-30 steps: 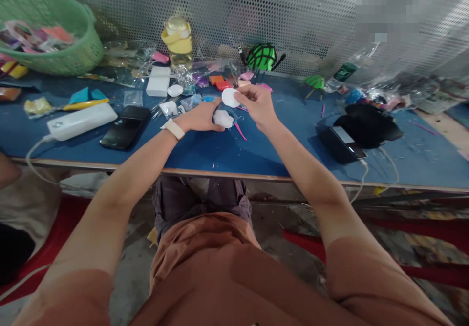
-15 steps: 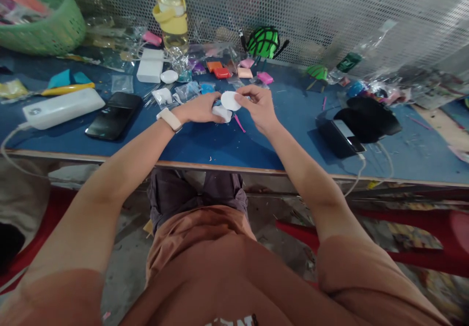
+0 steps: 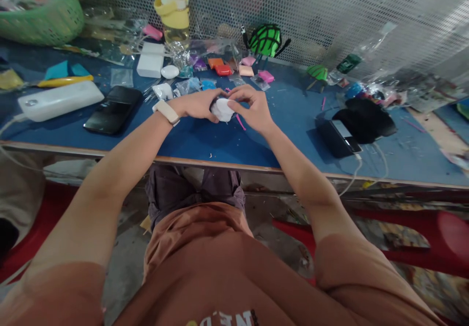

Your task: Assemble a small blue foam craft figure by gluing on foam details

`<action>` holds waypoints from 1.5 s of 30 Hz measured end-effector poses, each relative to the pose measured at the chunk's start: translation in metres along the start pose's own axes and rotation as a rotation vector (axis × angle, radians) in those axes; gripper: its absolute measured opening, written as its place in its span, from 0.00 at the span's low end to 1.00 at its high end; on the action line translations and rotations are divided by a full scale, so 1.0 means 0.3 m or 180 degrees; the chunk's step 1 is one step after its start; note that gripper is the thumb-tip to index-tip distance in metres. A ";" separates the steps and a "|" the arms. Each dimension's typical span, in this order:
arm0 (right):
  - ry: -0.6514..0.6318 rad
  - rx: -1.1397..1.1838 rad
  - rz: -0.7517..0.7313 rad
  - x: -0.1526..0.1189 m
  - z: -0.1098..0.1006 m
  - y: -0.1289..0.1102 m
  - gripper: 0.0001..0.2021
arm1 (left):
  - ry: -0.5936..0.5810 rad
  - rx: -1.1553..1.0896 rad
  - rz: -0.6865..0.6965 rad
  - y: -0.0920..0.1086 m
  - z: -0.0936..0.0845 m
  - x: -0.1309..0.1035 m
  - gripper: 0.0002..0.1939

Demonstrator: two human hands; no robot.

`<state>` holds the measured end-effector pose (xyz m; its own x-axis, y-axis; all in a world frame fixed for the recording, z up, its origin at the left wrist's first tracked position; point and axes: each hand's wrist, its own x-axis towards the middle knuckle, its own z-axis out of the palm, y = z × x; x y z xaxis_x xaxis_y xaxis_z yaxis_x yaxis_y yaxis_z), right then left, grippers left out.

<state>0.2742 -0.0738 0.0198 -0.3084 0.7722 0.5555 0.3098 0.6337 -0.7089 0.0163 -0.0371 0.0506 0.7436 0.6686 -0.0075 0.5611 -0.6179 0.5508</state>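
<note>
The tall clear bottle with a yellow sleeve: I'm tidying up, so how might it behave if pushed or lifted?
The bottle might tip if pushed high up, as it stands upright, taller than wide. It may feel fairly heavy, since pale liquid seems to show in its lower part. Its yellow loop could offer a grip.

Left hand (image 3: 201, 105) cupped — right hand (image 3: 252, 107) pinching.

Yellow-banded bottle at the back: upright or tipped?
Upright. The yellow-banded bottle has its lid end uppermost, with its clear body below, down at the blue table.
</note>
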 end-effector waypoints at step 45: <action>0.0006 0.0195 0.0613 -0.035 0.016 -0.042 0.34 | 0.0227 -0.0181 0.0129 -0.017 0.028 0.024 0.41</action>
<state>0.2693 -0.0902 0.0208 -0.2469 0.8791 0.4078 0.3075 0.4701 -0.8273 0.0217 -0.0326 0.0406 0.7365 0.6724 0.0741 0.5079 -0.6219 0.5960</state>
